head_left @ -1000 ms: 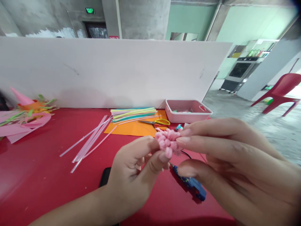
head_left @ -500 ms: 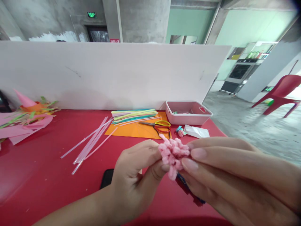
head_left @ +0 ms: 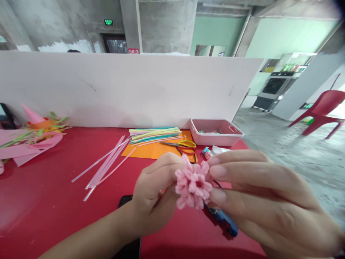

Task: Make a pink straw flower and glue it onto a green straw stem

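Beyond the orange sheet (head_left: 151, 153), a white panel (head_left: 121, 93) is stood upright along the far edge of the red bench (head_left: 35, 201). Just right of the sheet, a pink bin (head_left: 215, 140) is set down. On the sheet, fuzzy strips (head_left: 155, 135) are piled, w/ scissors (head_left: 178, 145) laid at its R end.

On the sheet's near side, two hands are raised over the bench. By the L hand (head_left: 156, 198), the grip is pinched on the pink cluster (head_left: 188, 187), thumb & forefinger brought in at its L/rear. By the R hand (head_left: 264, 198), the cluster's R edge is met w/ fingertips; whether this grip is pressed or only rested there can't be told.

The cluster is held up nearer than the sheet, toward its R end. V. light wt. is to be expected, prob. a soft fuzzy surface w/ little slip. Loops are prob. bent from wire-cored stem: springy, easily squashed, shape kept once bent. Breakage is unlikely; flattening is the main risk. It's best taken low at the rear/base, btw thumb & forefinger, w/ only min. pressure applied. Outer petals, being smallest & softest, are best touched w/ fingertips only, e.g. for spreading.
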Demonstrator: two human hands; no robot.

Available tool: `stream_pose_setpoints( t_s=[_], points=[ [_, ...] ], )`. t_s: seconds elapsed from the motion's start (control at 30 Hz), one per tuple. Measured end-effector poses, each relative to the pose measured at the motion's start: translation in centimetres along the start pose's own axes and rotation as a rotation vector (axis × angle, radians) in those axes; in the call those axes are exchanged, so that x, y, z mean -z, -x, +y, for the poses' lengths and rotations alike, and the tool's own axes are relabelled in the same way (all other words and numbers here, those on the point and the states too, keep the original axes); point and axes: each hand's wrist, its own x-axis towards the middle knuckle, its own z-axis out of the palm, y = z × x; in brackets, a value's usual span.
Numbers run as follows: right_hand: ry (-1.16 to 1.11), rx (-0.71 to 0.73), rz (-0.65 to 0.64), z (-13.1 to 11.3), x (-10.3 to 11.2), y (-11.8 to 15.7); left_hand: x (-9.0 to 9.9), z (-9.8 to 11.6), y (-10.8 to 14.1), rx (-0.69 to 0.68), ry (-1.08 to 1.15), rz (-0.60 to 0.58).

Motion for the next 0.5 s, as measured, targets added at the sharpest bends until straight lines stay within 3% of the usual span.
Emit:
stream_pose_setpoints(
  t_s=[0.13, 0.27, 0.37, 0.5],
  points=[
    [0.037, -0.021, -0.056, 0.0, 0.1, 0.5, 0.0, 1.1, -0.2, -0.075, -0.033, -0.068],
    [0.04, -0.048, -0.005, -0.2, 0.0, 0.1, -0.2, 2.4, -0.2, -0.079, -0.107, -0.076],
    [0.029, -0.05, 0.005, -0.4, -0.1, -0.2, -0.7, 2.9, -0.2, 0.018, 0.0, -0.043],
    [0.017, -0.023, -0.001, -0.2, -0.2, -0.2, -1.3, 2.8, 0.0, 0.253, 0.293, 0.0]
  ],
)
